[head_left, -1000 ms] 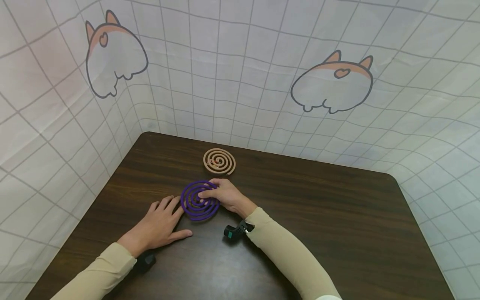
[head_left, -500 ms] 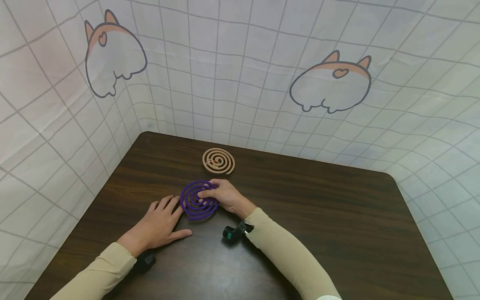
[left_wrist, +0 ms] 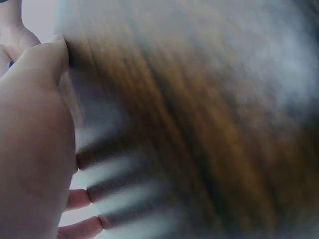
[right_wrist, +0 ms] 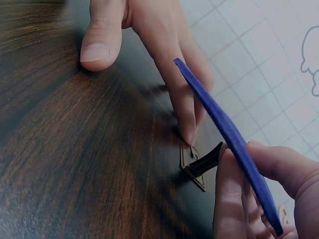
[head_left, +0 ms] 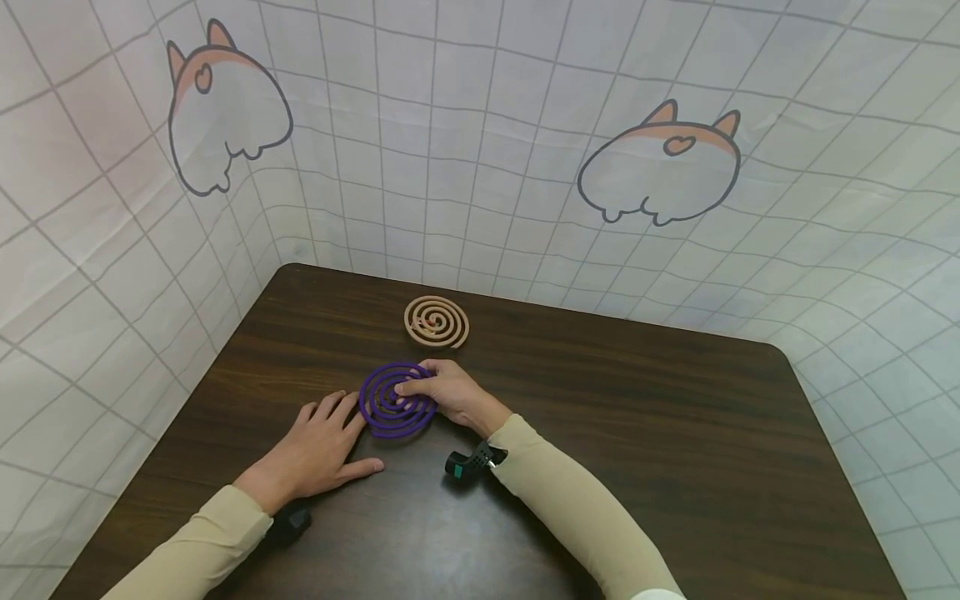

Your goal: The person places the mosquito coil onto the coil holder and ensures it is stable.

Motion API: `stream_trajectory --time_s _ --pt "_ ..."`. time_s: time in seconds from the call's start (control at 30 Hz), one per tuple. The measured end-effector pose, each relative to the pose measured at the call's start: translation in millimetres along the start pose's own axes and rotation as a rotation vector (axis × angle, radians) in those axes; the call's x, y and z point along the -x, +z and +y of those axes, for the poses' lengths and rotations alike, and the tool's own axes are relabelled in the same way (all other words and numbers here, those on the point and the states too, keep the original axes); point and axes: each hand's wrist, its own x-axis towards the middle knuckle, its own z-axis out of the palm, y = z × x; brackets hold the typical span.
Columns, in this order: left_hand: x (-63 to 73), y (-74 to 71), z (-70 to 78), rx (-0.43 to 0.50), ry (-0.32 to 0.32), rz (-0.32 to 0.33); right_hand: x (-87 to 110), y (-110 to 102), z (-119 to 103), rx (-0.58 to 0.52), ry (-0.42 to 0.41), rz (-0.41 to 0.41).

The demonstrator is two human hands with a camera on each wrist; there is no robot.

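My right hand (head_left: 457,396) pinches a purple mosquito coil (head_left: 386,425) near its middle, thumb on top and fingers underneath. In the right wrist view the coil (right_wrist: 219,119) is seen edge-on, tilted and raised off the table. Beneath it a small metal coil stand (right_wrist: 202,164) sits on the tabletop, its upright strip reaching towards the coil by my fingertips. My left hand (head_left: 318,450) lies on the table with fingers spread and straight; one fingertip touches the stand's base or lies right beside it. Whether the strip passes into the coil is hidden by the fingers.
A tan mosquito coil (head_left: 437,343) lies behind the purple one, with a small reddish detail near its centre. The dark wooden table (head_left: 637,417) has rounded far corners. Grid-patterned white curtains (head_left: 480,150) surround its back and sides.
The purple coil's outer end has shifted slightly to the left, as though the coil turned a little. Both hands keep nearly the same place.
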Motion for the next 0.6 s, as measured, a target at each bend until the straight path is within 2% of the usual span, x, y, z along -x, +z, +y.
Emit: stream_trajectory --time_s 0.23,0.6 --pt "-0.2 0.3 0.1 -0.002 0.005 0.004 1.8 1.3 -0.6 -0.006 0.005 0.005" --pt "-0.3 1.3 -0.1 0.004 0.005 0.006 -1.0 3.4 0.1 0.042 -0.016 0.025"
